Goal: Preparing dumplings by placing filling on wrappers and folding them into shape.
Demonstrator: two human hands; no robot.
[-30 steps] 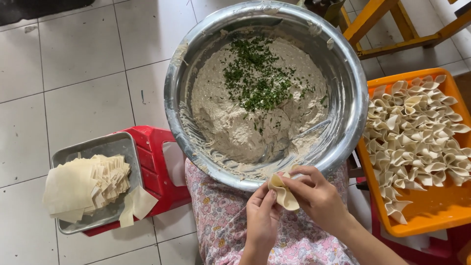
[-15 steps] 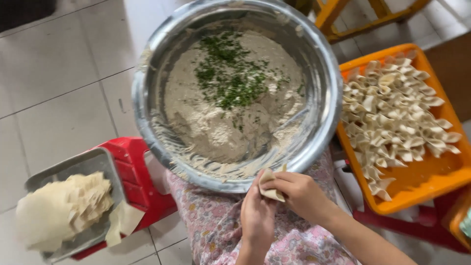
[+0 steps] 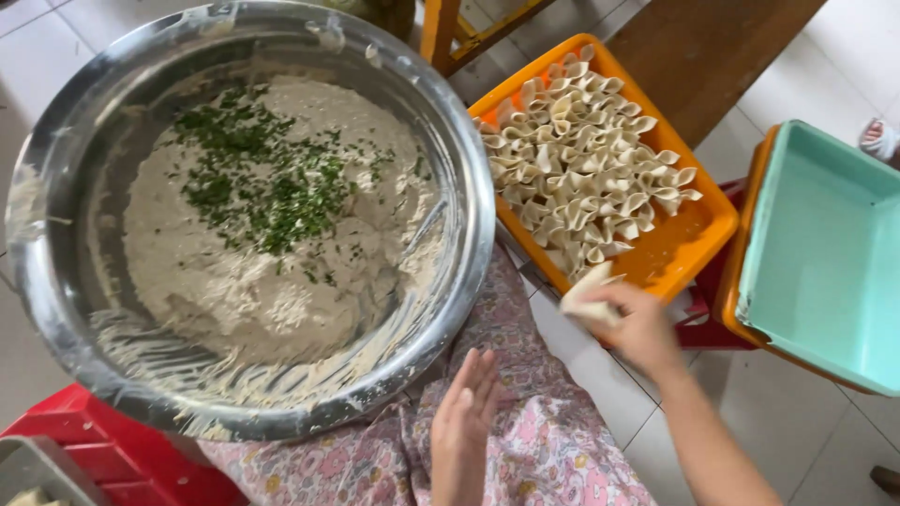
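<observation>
My right hand (image 3: 636,325) grips a folded dumpling (image 3: 585,291) and holds it at the near edge of the orange tray (image 3: 696,236), which is piled with several folded dumplings (image 3: 583,161). My left hand (image 3: 461,431) hovers flat over my lap with its fingers straight and nothing in it. It sits just below the rim of the big steel bowl (image 3: 459,159). The bowl holds pale minced filling (image 3: 272,244) topped with chopped green herbs (image 3: 267,183).
A teal tub inside an orange one (image 3: 825,253) stands at the right. A red plastic stool (image 3: 103,450) and the corner of a metal tray (image 3: 37,473) show at the lower left. Wooden furniture (image 3: 722,56) stands behind the orange tray. The floor is white tile.
My right hand has carried the folded dumpling away from the left hand and rightward to the orange tray. The left hand let go and opened. The view has swung right.
</observation>
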